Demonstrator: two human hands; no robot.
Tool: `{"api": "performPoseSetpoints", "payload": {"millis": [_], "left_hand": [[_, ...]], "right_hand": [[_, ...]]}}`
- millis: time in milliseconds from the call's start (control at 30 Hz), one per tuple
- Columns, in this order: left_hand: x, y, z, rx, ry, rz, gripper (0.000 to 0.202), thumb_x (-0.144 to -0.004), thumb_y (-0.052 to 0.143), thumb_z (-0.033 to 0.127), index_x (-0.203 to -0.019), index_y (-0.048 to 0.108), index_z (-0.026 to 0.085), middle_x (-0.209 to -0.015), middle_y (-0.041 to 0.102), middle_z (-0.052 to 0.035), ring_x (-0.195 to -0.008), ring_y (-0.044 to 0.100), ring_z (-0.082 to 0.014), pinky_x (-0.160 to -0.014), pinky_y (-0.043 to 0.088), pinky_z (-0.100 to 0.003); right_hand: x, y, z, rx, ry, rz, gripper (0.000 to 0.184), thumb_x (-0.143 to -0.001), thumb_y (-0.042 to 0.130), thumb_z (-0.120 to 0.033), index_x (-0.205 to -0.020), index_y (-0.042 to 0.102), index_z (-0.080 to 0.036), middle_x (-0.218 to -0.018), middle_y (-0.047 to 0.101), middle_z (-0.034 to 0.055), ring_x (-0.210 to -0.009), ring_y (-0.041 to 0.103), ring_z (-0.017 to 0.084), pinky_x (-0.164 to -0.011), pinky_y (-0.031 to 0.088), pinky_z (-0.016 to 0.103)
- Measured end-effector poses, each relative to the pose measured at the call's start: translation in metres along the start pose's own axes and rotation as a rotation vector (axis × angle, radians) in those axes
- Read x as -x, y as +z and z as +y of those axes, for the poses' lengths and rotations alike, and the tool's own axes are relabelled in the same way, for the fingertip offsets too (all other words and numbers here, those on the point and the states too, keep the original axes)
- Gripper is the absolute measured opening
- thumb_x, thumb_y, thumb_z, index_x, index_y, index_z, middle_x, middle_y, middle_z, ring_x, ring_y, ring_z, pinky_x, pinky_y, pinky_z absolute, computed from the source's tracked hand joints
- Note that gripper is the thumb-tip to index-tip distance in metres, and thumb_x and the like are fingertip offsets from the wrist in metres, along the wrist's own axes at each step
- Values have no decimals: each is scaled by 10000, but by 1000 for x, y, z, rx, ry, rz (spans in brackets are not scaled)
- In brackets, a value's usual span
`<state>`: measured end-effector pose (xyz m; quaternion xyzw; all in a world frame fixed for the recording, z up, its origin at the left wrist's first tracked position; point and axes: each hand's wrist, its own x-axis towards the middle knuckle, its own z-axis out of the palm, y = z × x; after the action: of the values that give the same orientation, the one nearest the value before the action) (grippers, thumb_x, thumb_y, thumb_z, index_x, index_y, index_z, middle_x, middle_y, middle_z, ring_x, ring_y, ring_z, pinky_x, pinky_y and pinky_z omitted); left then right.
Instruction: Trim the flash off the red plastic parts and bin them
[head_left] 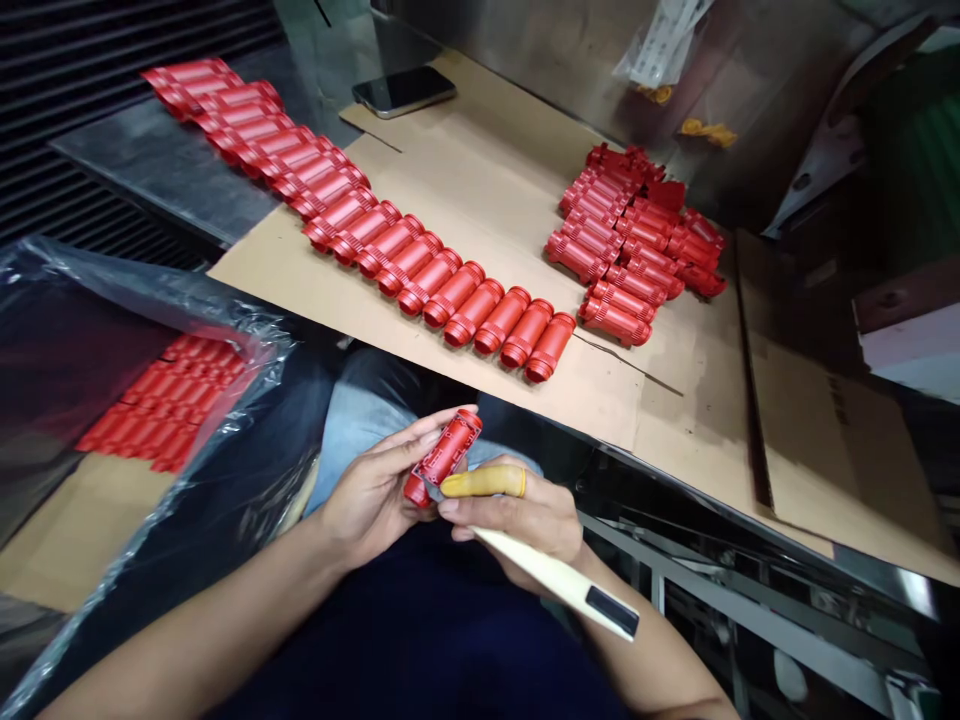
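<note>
My left hand (375, 490) is closed around a red ribbed tube (448, 447), tilted, with its cut-out or marked patterned side facing up. In my right hand (525, 510) is a knife (559, 575) with a long cream handle and a black patch near its end. Its small grey tip meets the lower end of the tube. A yellow finger cot (484, 482) covers my right index finger, which presses toward that tip. Both hands are over my lap, just in front of the table edge. Beyond them, a long row of red tubes (457, 300) lies side by side on cardboard.
A pile of red tubes (622, 235) lies at the right on the cardboard sheet (487, 170). A phone (405, 92) rests at the back. At lower left, a plastic-lined box (247, 360) holds more red tubes (180, 400). A cardboard flap (840, 430) is at far right.
</note>
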<state>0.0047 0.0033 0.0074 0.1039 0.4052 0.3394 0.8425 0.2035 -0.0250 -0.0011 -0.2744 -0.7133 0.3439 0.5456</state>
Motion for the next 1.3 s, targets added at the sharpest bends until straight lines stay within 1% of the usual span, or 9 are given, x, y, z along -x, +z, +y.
{"api": "performPoseSetpoints", "payload": {"millis": [167, 333, 500, 567, 733, 867, 1100, 1200, 1300], "left_hand": [[0, 1, 0, 16, -8, 7, 453, -974, 781, 287, -1421, 775, 213, -1052, 771, -119, -615, 587, -119, -511, 465, -202], [1, 2, -1, 23, -22, -2, 431, -984, 771, 282, -1409, 779, 207, -963, 756, -93, -538, 525, -89, -483, 450, -193], [1, 2, -2, 40, -3, 22, 414, -993, 750, 249, -1400, 779, 180, -932, 759, -105, -589, 606, -128, -511, 488, -211], [1, 1, -2, 44, 5, 26, 417, -993, 749, 245, -1404, 775, 176, -926, 762, -110, -609, 628, -140, -520, 494, -216], [2, 0, -4, 55, 5, 13, 425, -998, 742, 246, -1416, 763, 173, -899, 751, -102, -577, 607, -127, -489, 462, -202], [2, 0, -5, 66, -1, 9, 423, -985, 755, 239, -1403, 772, 175, -945, 756, -107, -548, 570, -101, -471, 444, -192], [4, 1, -4, 72, -2, 0, 389, -988, 755, 252, -1371, 794, 190, -876, 714, -85, -524, 515, -86, -458, 419, -180], [5, 1, -4, 47, 10, 8, 398, -992, 761, 267, -1382, 790, 195, -862, 709, -80, -534, 512, -87, -463, 405, -176], [5, 1, -5, 12, 39, 22, 412, -982, 794, 308, -1379, 791, 197, -845, 703, -72, -533, 495, -78, -469, 392, -170]], "right_hand": [[1, 0, 0, 1, -6, -4, 380, -1004, 784, -84, -1366, 775, -199, -1217, 817, 103, -1059, 812, 218, -931, 710, 346], [2, 1, 1, 7, -14, 5, 382, -1008, 775, -71, -1368, 770, -198, -1221, 817, 100, -1065, 809, 211, -930, 706, 339], [4, 1, -3, 12, 35, -8, 426, -993, 792, -71, -1381, 757, -240, -1226, 824, 82, -1076, 819, 217, -940, 717, 348], [3, 1, -6, 11, 77, -11, 387, -990, 799, -80, -1341, 772, -241, -1200, 834, 81, -1071, 829, 224, -944, 726, 356], [2, 1, -10, 5, 145, -15, 248, -1015, 783, -120, -1239, 801, -225, -1163, 848, 85, -1051, 844, 216, -922, 737, 337], [4, 1, -9, -24, 139, -6, 259, -1005, 791, -107, -1241, 799, -214, -1170, 852, 92, -1058, 842, 217, -945, 727, 338], [5, 3, -8, -24, 116, 23, 261, -1010, 783, -105, -1251, 795, -203, -1146, 848, 92, -1075, 834, 220, -974, 708, 349], [4, 0, -7, -19, 142, -15, 216, -1027, 764, -125, -1225, 789, -207, -1185, 831, 98, -1071, 830, 214, -950, 710, 339], [1, -7, -8, 12, 92, -102, 205, -1044, 748, -150, -1241, 762, -204, -1263, 801, 115, -1098, 804, 212, -956, 699, 339]]}}
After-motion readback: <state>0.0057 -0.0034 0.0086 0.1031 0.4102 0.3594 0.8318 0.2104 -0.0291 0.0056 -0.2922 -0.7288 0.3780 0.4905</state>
